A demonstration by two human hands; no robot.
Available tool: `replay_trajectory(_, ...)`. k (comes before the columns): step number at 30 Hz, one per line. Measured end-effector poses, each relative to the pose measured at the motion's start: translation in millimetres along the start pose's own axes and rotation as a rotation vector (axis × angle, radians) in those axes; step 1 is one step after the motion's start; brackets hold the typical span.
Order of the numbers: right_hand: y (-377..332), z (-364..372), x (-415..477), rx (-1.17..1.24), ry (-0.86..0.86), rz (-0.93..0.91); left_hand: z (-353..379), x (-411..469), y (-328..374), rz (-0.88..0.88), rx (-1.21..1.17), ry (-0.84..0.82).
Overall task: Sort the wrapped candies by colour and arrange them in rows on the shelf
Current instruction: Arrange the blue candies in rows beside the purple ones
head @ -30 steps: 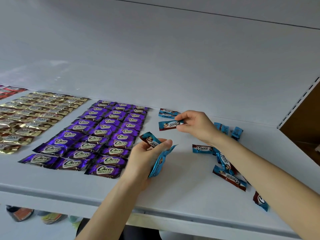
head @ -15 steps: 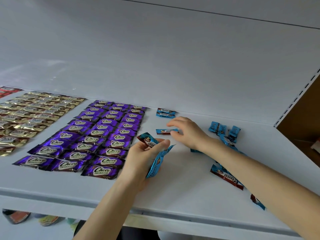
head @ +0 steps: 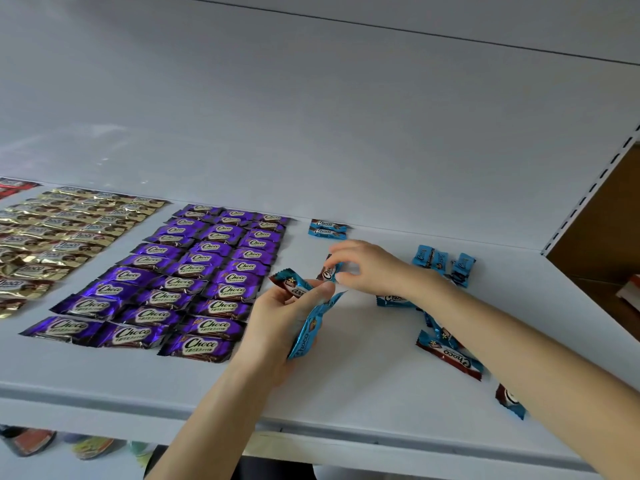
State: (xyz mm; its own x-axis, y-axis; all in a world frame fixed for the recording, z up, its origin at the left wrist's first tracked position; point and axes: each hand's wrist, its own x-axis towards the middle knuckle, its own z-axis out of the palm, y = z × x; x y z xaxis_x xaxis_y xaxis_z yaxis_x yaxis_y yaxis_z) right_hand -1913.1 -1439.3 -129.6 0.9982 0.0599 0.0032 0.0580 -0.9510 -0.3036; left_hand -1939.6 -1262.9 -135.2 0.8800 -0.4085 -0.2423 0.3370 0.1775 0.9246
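**White shelf (head: 346,382) with candies in rows**

White wall (head: 311,116) stands behind the shelf. Far on my left are a few red candies (head: 14,187), right at the edge of what I can see. Next to them lie the gold candies (head: 62,233) in rows. Then come the purple candies (head: 180,282), three across and many rows deep, all flat and neat.

To the right of the purple ones, a blue pair (head: 327,228) lies at the back of the shelf, one candy behind the other.

My left hand (head: 277,317) is curled round two held candies (head: 308,330), both blue. One pokes up past my thumb and the other hangs down from my fingers. My right hand (head: 367,268) is just beyond it. Its fingertips pinch one small blue candy (head: 329,271) close to the shelf. I cannot tell if that candy touches the shelf.

More blue ones lie on my right, not in rows. The loose blue candies (head: 443,265) sit in a little bunch near the back. A half-hidden candy (head: 393,299) peeks out by my right wrist. A long candy (head: 450,356) lies beside my right arm, and a last candy (head: 509,400) is near the front edge. Down under the shelf I can see what look like shoes (head: 34,441).
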Motion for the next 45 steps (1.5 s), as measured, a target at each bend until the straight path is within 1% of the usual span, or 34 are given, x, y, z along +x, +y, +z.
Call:
replay_trajectory(2,0,2,2,0.01,-0.021,-0.002,0,-1,0,0.0,-0.005,-0.005)
replay_trajectory(5,3,3,4,-0.009,0.021,-0.004,0,-1,1,-0.001,0.003,0.001)
replay_trajectory(10,10,9,4,0.076,0.164,-0.007,0,-2,2,0.007,-0.007,-0.015)
replay_trajectory(14,11,12,5,0.029,0.108,-0.06,0,-2,2,0.013,-0.012,-0.019)
replay_trajectory(20,9,16,15,-0.041,0.065,-0.019,-1,-3,1,0.006,-0.027,-0.016)
replay_trajectory(31,14,21,32,-0.145,0.09,0.08,-1,-1,3,0.006,-0.021,-0.021)
replay_trajectory(35,17,23,35,-0.165,0.1,0.085,-1,0,1,0.008,-0.023,-0.012)
replay_trajectory(41,20,28,35,-0.168,0.17,0.08,0,1,1,0.008,-0.024,-0.013)
replay_trajectory(45,22,29,37,-0.173,0.17,0.074,-1,1,0,0.006,-0.031,-0.01)
